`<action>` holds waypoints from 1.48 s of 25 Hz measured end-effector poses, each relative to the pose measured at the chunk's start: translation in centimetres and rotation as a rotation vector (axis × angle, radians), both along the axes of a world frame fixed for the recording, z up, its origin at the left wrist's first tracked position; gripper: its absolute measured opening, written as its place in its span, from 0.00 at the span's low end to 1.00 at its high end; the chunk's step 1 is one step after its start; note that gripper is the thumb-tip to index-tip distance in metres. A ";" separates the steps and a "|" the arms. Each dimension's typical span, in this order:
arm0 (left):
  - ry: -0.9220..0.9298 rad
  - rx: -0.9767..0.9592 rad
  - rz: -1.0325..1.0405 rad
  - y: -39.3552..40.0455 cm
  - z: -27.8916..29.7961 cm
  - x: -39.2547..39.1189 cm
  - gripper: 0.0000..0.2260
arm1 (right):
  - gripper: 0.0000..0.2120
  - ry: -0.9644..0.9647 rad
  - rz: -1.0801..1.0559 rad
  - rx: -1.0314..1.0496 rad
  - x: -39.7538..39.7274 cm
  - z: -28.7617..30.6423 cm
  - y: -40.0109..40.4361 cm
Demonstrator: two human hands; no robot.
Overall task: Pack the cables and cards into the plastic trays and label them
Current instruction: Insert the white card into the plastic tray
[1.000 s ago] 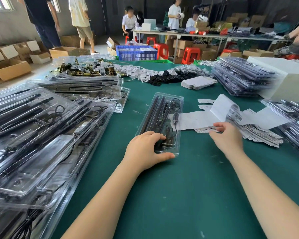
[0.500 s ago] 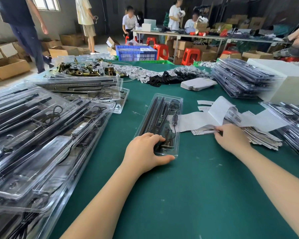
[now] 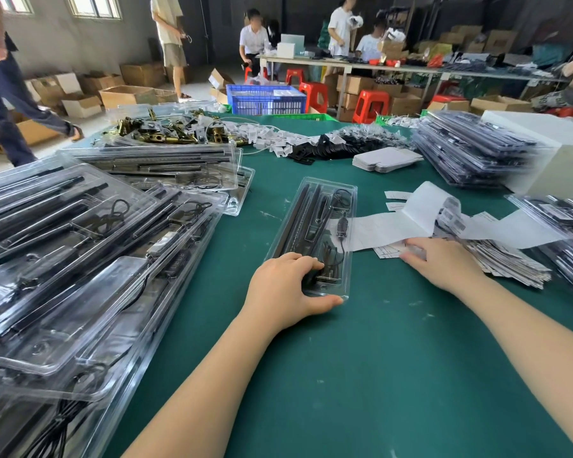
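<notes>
- On the green felt-covered table (image 3: 361,375), in the head view, we see a long clear plastic tray (image 3: 315,233) lying lengthwise away from us, holding black rods and a coiled black cable (image 3: 339,226).
- Our left hand (image 3: 286,289) grips the tray's near end: fingers curled over its top, thumb stretched along the near rim.
- Our right hand (image 3: 444,259) lies just right of the tray, fingers fairly straight and pressing flat on the near edge of a white paper label sheet (image 3: 387,228); we cannot tell whether the thumb pinches it.
- That sheet touches the tray's right side and curls upward further right, over a fanned pile of printed white cards (image 3: 510,264).
- Left of the tray, well apart, sits a heap of filled clear trays (image 3: 80,259).
- Beyond, near the far right, stands a stack of packed trays (image 3: 470,150) beside a white box (image 3: 556,153).
</notes>
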State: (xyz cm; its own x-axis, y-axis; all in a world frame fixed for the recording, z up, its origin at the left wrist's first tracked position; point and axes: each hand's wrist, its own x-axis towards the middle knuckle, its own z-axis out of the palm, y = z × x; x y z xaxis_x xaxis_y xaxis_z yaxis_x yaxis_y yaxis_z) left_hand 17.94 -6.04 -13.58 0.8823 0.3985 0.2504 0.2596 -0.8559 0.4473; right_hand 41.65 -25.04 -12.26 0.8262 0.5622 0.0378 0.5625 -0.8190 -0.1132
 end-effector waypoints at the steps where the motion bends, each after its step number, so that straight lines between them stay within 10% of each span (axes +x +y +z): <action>1: -0.001 0.001 -0.002 0.0 0.0 0.0 0.31 | 0.18 0.025 -0.034 0.092 -0.1 0.1 0.0; 5: 0.006 0.022 -0.005 0.0 0.1 0.0 0.31 | 0.16 0.105 -0.165 0.269 -0.3 1.6 0.1; 11: -0.021 -0.017 0.011 -0.1 0.0 0.1 0.35 | 0.10 0.156 -0.171 -0.081 -2.7 5.3 0.9; 16: -0.015 -0.039 0.024 -0.2 -0.1 0.1 0.39 | 0.05 0.915 -0.170 0.462 -7.0 5.3 3.0; 24: -0.020 0.082 0.019 -0.2 -0.2 0.2 0.33 | 0.09 0.999 -0.324 0.815 -7.4 2.1 5.0; 37: 0.023 0.163 0.020 -0.6 -0.3 0.4 0.26 | 0.10 1.366 0.058 0.415 -6.0 2.2 1.5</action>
